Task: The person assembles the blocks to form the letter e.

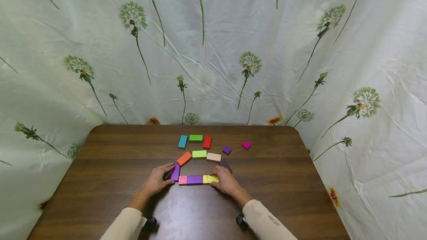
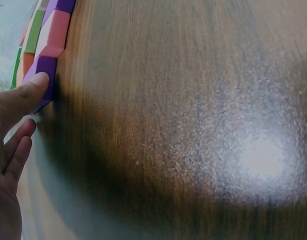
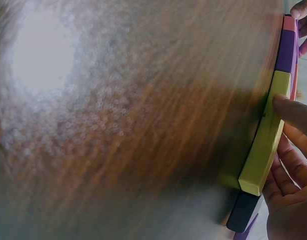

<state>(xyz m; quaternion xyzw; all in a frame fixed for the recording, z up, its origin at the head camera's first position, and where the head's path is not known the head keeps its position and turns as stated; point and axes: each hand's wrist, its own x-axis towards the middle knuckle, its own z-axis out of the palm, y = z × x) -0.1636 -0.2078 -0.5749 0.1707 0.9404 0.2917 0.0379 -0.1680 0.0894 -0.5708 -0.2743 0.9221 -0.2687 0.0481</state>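
In the head view my left hand (image 1: 157, 179) is at a purple block (image 1: 175, 173), thumb at its near end and fingers at its far end. The left wrist view shows the thumb (image 2: 39, 80) touching that block. My right hand (image 1: 228, 183) pinches a yellow block (image 1: 208, 179) between thumb and fingers. The yellow block lies at the right end of a straight row, beside another purple block (image 1: 195, 180) and a pink block (image 1: 182, 180). Behind the right hand, a dark block (image 1: 225, 165) is partly hidden.
An orange block (image 1: 184, 158), a lime block (image 1: 199, 154) and a beige block (image 1: 214, 157) form the row's far side. Behind them lie blue (image 1: 182, 142), green (image 1: 195, 138) and red (image 1: 207, 142) blocks. Small purple (image 1: 227, 150) and magenta (image 1: 246, 145) blocks sit right on the wooden table (image 1: 283, 180).
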